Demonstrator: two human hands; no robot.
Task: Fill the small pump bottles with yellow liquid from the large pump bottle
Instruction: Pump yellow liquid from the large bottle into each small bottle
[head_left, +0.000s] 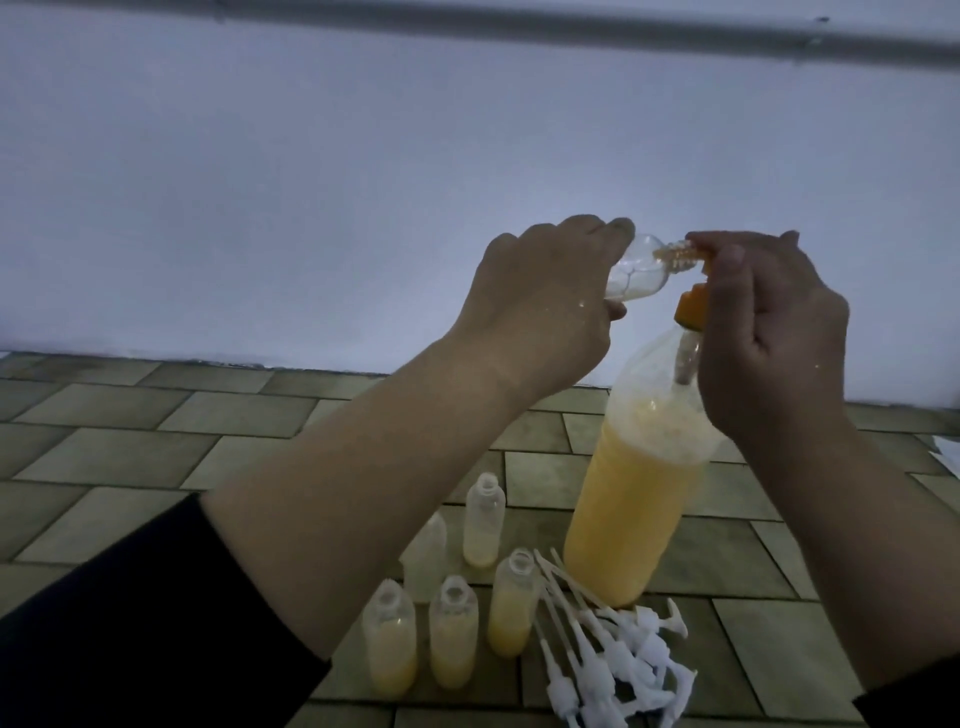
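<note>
Your left hand (530, 306) is curled around a small clear plastic bottle (275, 273), holding it tipped on its side in the air with its threaded neck pointing right, so the mouth meets the spout of the orange pump head (693, 306). The little bottle looks almost empty, with only a trace of yellow at its neck. Your right hand (769, 332) sits on top of that pump head, fingers bent over it and thumb down its near side, gripping it.

The pump belongs to the large clear plastic bottle of yellow liquid (631, 499), which stands upright on the tiled floor (130, 441) not far from the white wall (363, 182). It is filled to about two thirds, with froth above the liquid line and the dip tube visible in its neck.

Nearer to you, left of the large bottle's base, stand five small uncapped clear bottles. The three in the front row (452, 639) each hold yellow liquid to roughly half. Behind them, one taller-standing bottle (483, 525) has only a little at the bottom, and another (428, 556) is partly hidden by your left forearm, so you cannot tell its fill. Just right of the front row, touching the big bottle's foot, lies a loose heap of white pump tops with long dip tubes (608, 654).
</note>
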